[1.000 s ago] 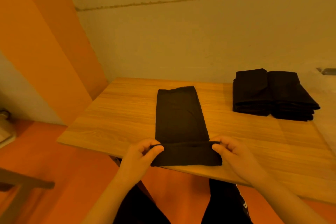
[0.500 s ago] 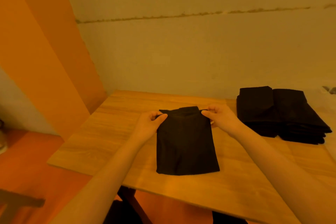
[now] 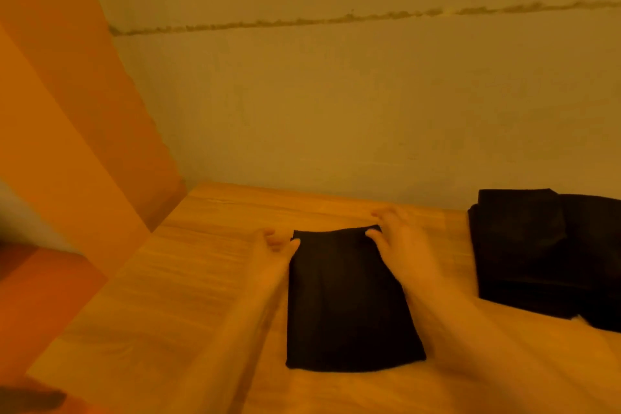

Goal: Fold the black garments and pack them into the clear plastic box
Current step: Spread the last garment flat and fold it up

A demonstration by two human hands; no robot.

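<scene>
- The garment (image 3: 346, 302) lies folded in half on the surface (image 3: 174, 286), between the two forearms, its far edge at the fingertips.
- The left hand (image 3: 270, 245) sits at the far left corner, thumb touching the cloth. The frame is blurred, so I cannot tell whether it pinches the edge or only rests there.
- The right hand (image 3: 396, 235) lies at the far right corner, fingers spread and fairly straight, thumb on the cloth.
- A stack (image 3: 544, 255) of folded black garments sits to the right of the right hand, well apart from it.
- Step in hand, as I judge it: squaring up the half-fold.
- Next probably comes another fold or a move to the stack. No box is in view.
</scene>
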